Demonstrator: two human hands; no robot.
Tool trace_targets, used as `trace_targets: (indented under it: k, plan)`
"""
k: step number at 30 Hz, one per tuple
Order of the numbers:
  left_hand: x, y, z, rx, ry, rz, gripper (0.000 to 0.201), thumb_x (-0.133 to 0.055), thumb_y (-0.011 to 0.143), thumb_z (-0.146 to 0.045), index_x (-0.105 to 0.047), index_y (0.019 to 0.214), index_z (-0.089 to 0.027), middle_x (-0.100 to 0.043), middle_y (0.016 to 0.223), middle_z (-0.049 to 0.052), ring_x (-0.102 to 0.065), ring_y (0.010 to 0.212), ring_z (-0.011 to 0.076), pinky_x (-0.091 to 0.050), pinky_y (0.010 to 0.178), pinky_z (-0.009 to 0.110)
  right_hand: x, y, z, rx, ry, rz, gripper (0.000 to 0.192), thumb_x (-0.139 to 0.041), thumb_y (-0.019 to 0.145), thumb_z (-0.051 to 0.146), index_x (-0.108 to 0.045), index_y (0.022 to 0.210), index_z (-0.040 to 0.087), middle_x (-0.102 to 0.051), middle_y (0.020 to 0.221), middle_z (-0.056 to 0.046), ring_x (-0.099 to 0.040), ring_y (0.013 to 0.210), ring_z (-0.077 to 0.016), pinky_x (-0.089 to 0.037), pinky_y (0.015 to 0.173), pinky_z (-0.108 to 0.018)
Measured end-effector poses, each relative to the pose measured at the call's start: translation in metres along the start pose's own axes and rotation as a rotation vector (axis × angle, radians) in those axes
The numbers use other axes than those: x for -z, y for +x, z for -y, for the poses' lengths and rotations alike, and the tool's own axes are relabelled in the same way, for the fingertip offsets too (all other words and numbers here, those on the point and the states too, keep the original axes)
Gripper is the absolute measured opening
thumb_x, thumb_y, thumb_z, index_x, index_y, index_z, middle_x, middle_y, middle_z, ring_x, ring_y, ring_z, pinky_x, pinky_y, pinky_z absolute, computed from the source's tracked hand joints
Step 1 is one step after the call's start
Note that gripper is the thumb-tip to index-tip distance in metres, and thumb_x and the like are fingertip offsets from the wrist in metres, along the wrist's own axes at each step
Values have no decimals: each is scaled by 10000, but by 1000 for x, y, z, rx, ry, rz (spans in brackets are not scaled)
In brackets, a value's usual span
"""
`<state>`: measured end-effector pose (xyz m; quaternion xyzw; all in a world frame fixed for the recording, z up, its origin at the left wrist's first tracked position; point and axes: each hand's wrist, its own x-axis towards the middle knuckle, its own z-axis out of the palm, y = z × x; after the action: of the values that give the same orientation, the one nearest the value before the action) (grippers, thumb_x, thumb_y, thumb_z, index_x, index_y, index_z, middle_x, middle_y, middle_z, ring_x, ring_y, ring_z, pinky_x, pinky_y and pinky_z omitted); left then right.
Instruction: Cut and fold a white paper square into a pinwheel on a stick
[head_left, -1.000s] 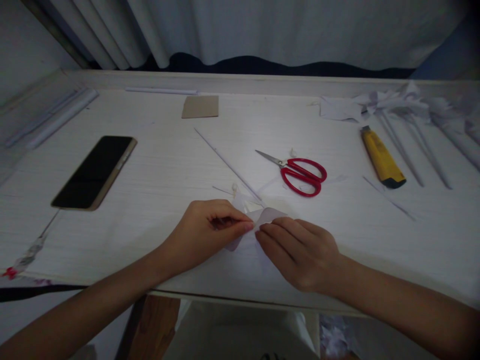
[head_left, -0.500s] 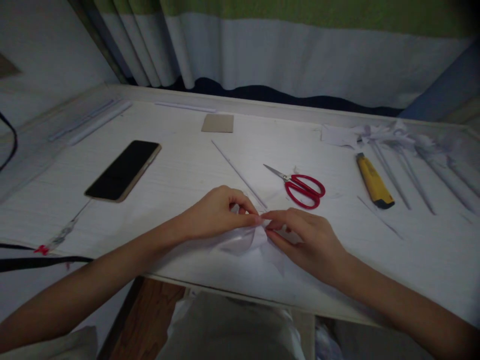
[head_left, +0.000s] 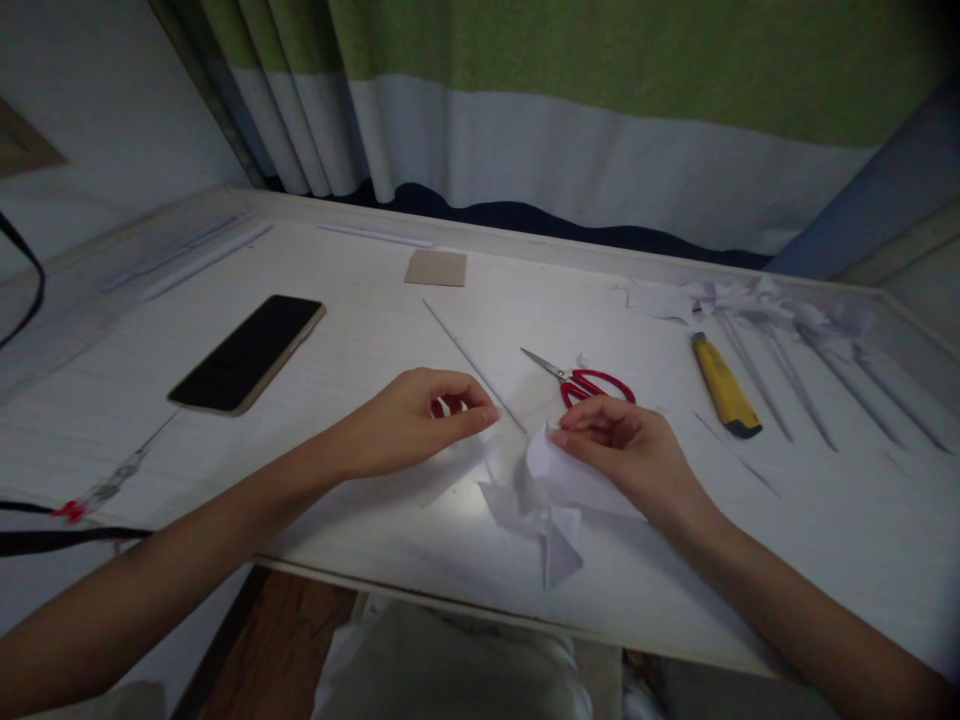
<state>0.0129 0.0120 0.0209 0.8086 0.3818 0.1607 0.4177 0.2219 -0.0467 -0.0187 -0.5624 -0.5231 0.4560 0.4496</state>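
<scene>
Head view: a pale desk (head_left: 825,520) was seen, a dark phone (head_left: 247,352) at left. Near the front edge, folded white paper (head_left: 544,500) was pinched at its upper flap by the right hand (head_left: 626,450). The left hand (head_left: 409,420) was curled beside it, apparently empty. Red scissors (head_left: 589,383) lay behind. The paper was judged light, floppy, easily creased, best taken by its folded edges.

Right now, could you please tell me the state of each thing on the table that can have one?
Folded white paper: creased, partly lifted, pinched by the right hand.
Left hand: fingers curled, resting on the table; whether it holds anything cannot be told.
Red scissors: lying flat, blades shut.
Phone: screen dark, face up.
Yellow utility knife: lying flat; blade not seen.
Paper sticks: rolled, lying side by side.
</scene>
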Motion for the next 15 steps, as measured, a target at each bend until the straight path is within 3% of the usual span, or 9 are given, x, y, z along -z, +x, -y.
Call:
trace_targets:
  k: [4,9,12,15]
  plan:
    - [1,-3,0,40,-15,-52,249,-486,752,-407,-571,726,-174,-552,632,-23,-489,570,93,-358,517,193,8,-2,12,262,-231,-221,95,-651,653,203,-587,720,186,-602,697,4,-549,568,-87,-444,479,-195]
    - [-8,2,-5,186,-413,108,271,-495,742,-424,-515,742,-154,-579,672,6,-517,548,97,-406,497,206,11,-5,30,657,-506,-473,162,-650,658,141,-605,787,227,-617,717,16,-547,564,-99,-455,494,-228]
    - [-15,5,-7,303,-687,169,302,-485,748,-432,-536,815,-142,-607,833,56,-564,659,127,-453,568,246,10,-6,37,883,-610,-518,278,-651,646,88,-601,874,238,-634,738,12,-559,572,-110,-460,506,-250]
    - [-23,5,-7,401,-949,239,344,-486,746,-447,-549,865,-130,-606,903,90,-583,720,155,-470,623,286,11,-8,43,1064,-694,-449,369,-647,623,27,-586,929,224,-642,797,-13,-595,668,-140,-491,557,-266]
